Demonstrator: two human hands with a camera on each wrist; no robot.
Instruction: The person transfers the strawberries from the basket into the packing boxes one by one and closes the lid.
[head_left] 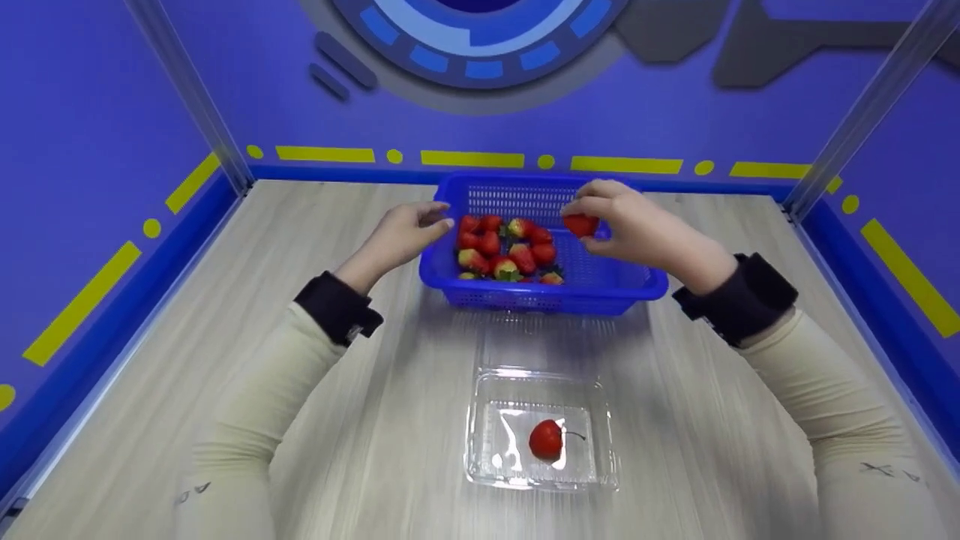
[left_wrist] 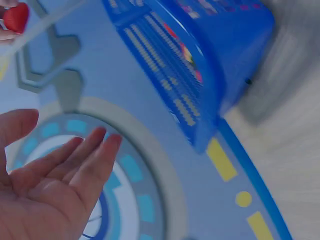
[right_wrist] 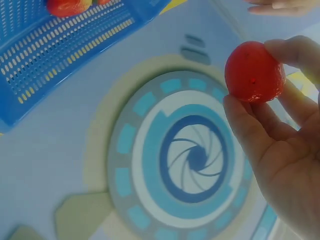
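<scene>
One red fruit is pinched by right hand over right side of blue basket, left hand held thumb-and-fingers apart.

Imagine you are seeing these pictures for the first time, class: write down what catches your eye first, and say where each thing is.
First comes the blue slotted basket, central in the head view, with red strawberries gathered towards its left. At its right, the right hand pinches a glossy round red fruit. Nearer the viewer, a lone stemmed, cherry-like fruit stands out in a clear plastic clamshell.
</scene>
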